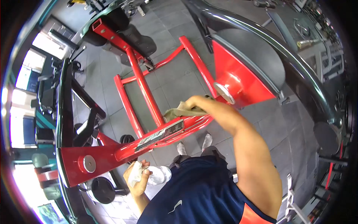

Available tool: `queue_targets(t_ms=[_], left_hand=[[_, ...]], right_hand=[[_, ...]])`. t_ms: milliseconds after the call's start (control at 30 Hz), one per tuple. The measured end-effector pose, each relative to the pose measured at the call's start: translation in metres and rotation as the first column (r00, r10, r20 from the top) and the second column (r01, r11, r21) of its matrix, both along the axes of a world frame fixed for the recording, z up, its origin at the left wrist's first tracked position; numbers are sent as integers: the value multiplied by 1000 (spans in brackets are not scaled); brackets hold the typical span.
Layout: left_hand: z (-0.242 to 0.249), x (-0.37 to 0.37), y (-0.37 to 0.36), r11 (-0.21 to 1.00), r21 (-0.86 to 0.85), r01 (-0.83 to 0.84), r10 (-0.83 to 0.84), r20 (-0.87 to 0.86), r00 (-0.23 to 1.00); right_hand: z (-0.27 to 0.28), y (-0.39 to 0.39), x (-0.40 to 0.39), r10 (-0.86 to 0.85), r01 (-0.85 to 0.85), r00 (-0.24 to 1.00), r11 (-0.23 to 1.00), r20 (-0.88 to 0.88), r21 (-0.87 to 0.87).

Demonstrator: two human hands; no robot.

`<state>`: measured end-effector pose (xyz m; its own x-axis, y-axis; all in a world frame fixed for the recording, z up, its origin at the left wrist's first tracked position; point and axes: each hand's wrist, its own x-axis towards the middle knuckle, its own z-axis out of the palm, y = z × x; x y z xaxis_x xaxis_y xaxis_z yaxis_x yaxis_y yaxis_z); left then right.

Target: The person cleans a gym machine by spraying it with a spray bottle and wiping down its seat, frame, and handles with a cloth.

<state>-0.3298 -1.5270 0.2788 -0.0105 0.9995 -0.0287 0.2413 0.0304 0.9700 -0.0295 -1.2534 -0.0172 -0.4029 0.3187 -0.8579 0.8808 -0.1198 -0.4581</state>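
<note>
My right hand (192,102) presses an olive-grey cloth (175,113) against the red tube (153,140) of a gym machine. Its fingers are bent over the cloth and partly hidden. Lower down, my left hand (137,179) is wrapped around the white head of a spray bottle (159,175), whose pale body points to the right, near my shirt. A label plate (158,135) lies along the tube, between the two hands. Just beyond my right forearm are a round metal cap (224,93) and a red panel (238,71) of the machine.
Red floor bars (128,106) and a padded seat (112,22) stand ahead. A black curved arm (268,35) arches over the right side, and a black upright (65,112) rises at left. Weight plates (101,189) sit low at left. Grey tiles (171,74) cover the floor.
</note>
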Motion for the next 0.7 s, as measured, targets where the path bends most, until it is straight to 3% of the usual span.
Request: queue_targets(t_ms=[133,200,267,300,333,400,467,567,667,700], left_hand=[[-1,-5,-5,998,-5,-68,69,9,998],[-1,-11,-9,995,-44,-93,96,47,994],[-3,-17,3,999,-34,-18,18,0,1000],[-5,-19,9,999,-25,21,-22,-23,1000],[-8,-20,16,998,-10,57,-58,-49,997],[3,-13,32,994,-46,100,-103,-55,993],[7,-13,46,985,-43,170,-172,-61,983],[14,-21,64,952,-3,305,-301,-169,938],[13,-19,71,937,-17,349,-347,-167,923],[14,-15,70,938,-53,343,-347,-142,927]], right_hand=[[-19,8,76,38,-21,963,998,268,-65],[28,0,55,-85,77,967,996,241,44],[68,-17,39,-138,90,975,961,175,260],[69,-34,34,-61,-30,984,866,165,499],[70,-52,29,-8,-148,977,689,212,709],[108,-101,29,-183,-74,968,446,172,892],[114,-115,38,-441,71,896,257,52,964],[85,-134,51,-469,411,726,-291,-503,864],[55,-151,1,-610,301,442,-590,-658,749],[45,-152,-26,-625,426,208,-634,-752,645]])
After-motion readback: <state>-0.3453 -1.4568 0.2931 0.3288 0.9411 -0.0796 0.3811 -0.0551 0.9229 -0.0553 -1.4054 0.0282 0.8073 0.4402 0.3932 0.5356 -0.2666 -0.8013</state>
